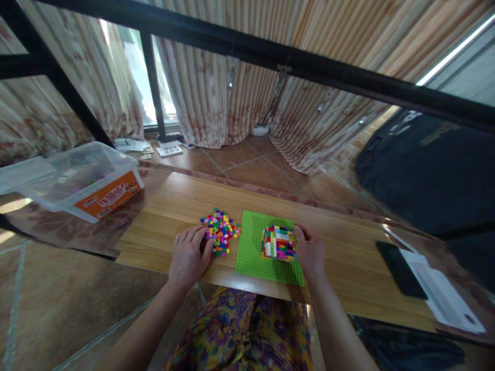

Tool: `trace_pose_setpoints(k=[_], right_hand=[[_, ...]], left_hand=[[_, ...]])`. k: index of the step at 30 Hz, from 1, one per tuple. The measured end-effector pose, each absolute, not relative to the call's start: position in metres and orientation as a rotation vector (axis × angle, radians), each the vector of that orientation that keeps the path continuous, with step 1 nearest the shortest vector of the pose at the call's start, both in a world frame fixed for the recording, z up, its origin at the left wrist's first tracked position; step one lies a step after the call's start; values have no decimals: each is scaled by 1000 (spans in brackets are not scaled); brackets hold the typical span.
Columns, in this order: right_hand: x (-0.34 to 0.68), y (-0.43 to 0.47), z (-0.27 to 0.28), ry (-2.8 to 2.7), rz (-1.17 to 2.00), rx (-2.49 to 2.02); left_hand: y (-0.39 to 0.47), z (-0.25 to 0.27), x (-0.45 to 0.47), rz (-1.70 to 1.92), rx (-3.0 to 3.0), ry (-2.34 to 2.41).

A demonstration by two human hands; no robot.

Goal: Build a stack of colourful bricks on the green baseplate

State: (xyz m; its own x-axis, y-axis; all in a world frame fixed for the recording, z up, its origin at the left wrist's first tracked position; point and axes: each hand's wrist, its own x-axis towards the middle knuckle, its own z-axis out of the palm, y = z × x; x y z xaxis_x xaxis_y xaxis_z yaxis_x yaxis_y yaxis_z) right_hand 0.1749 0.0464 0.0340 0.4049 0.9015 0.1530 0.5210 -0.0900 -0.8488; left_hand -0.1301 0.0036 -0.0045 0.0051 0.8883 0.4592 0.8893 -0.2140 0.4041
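A block-shaped build of small multicoloured toy bricks stands on a green studded baseplate. At its right side, my right hand has its fingers curled and closed against the build's edge; part of the grip is hidden. To the left of the baseplate lies a loose pile of tiny coloured bricks. My left hand rests on the table at this pile's left edge, thumb apart from the bent fingers. The fingertips touch the nearest bricks, and no held brick can be made out.
The wooden table runs across the view. At far left is a clear plastic box with an orange label. A black flat object and a white tray-like piece lie at the right end. A dark metal bar crosses before curtains.
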Motion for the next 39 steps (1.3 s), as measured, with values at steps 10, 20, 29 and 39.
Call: trace_pose_setpoints(k=[10, 20, 29, 39], right_hand=[[169, 47, 25, -1246, 547, -1711], [173, 48, 17, -1186, 643, -1674], [126, 17, 53, -1501, 382, -1516], [42, -6, 25, -2147, 511, -1572]], left_hand=[[3, -5, -130, -998, -2225, -1981], [3, -6, -130, -992, -2218, -2001], [3, -5, -129, -1023, -2227, -2033], [2, -3, -128, -1026, -2225, -2038]])
